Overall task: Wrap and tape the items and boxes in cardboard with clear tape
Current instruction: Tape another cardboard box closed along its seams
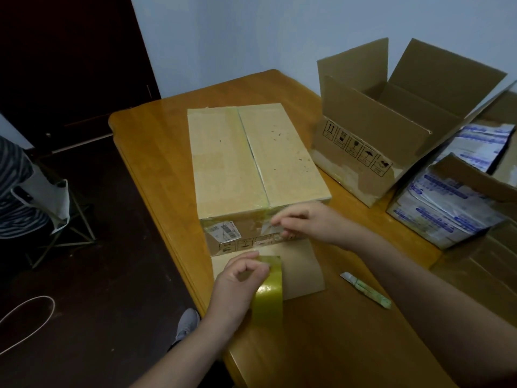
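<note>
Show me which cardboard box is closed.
The middle box, by the right hand: its top flaps are shut. The empty box and the packet box beside it stand open.

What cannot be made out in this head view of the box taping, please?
All in the head view:
- Closed cardboard box: contents hidden by its taped flaps.
- Shipping label: print too small and blurred.
- Tape roll: core covered by the left hand gripping it.
- Tape end: where it sticks is hidden under the pinching right hand.
- Open box: floor hidden by its near wall.
</note>
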